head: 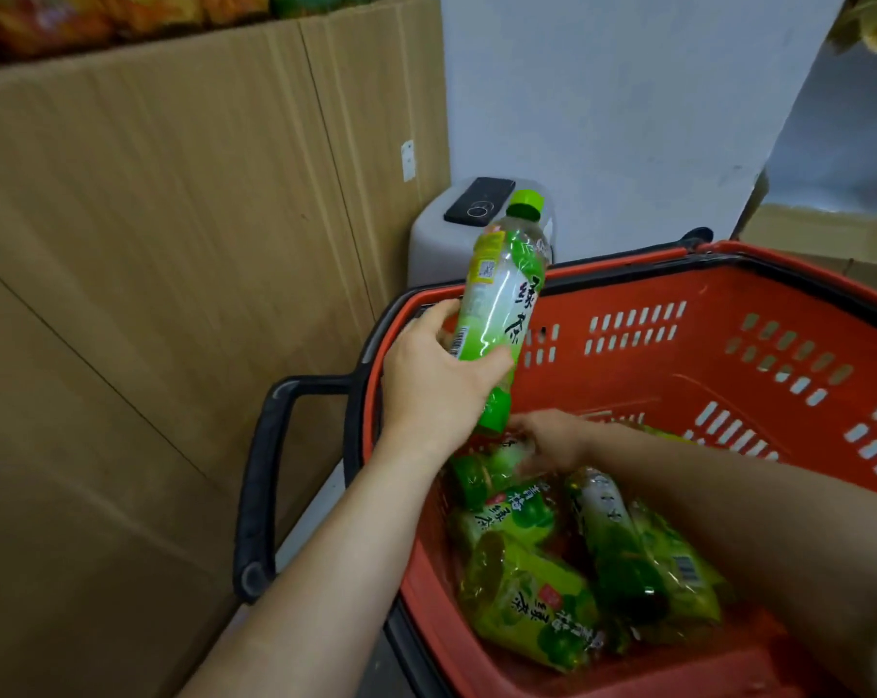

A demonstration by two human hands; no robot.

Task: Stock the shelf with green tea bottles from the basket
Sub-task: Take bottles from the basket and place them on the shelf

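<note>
My left hand [439, 380] grips a green tea bottle [504, 299] by its lower half and holds it nearly upright above the left rim of the red basket [728, 345]. Its green cap points up. My right hand [547, 440] reaches down inside the basket and closes its fingers on another green tea bottle [481, 473] lying there. Several more green tea bottles [577, 566] lie on their sides on the basket floor. No shelf shows in this view.
The basket's black handle [262, 486] juts out to the left. Tall cardboard boxes [174, 244] stand on the left. A grey stool with a black phone [479, 201] on it sits behind the basket by a white wall. Another cardboard box [824, 234] is at the right.
</note>
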